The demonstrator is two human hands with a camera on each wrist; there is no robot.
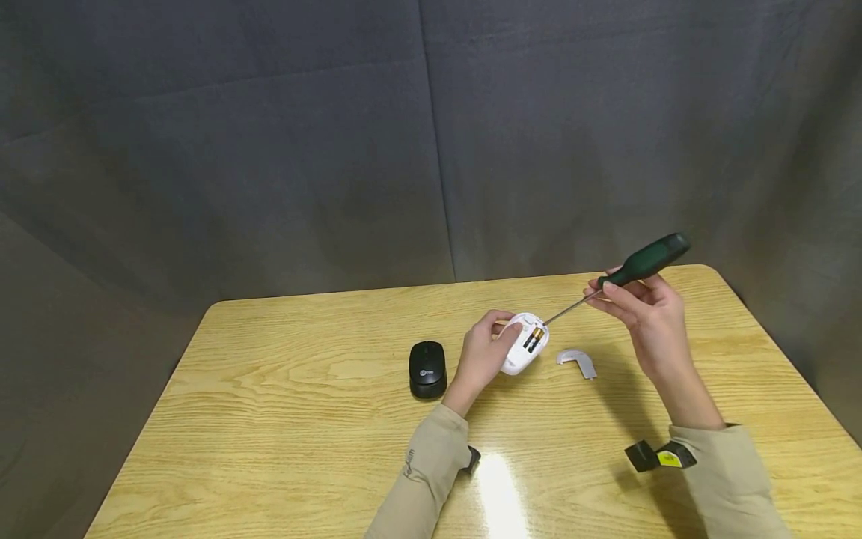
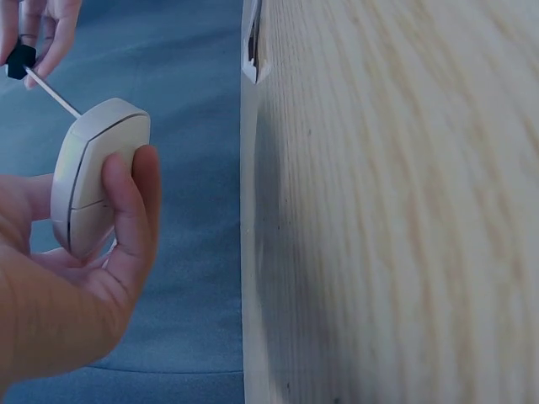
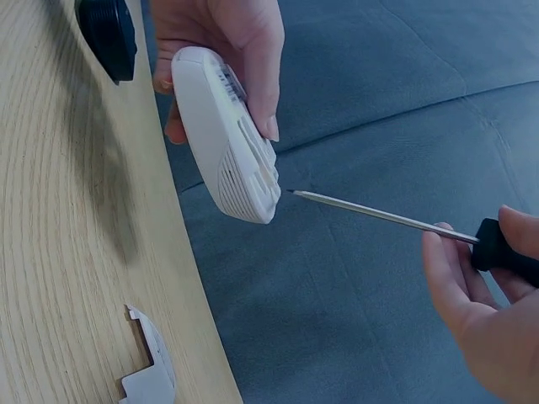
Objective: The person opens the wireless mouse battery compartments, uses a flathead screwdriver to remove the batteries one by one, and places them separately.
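While a black mouse is lying idle on the tabletop, the left hand is gripping a white mouse tilted up, seemingly exposing its battery bay. Further right, the right hand is pinching a green screwdriver, tip nearing that mouse, above the detached cover.

we see a light wood-grain bench; on it lie a black mouse left of middle and a small grey cover piece further right.
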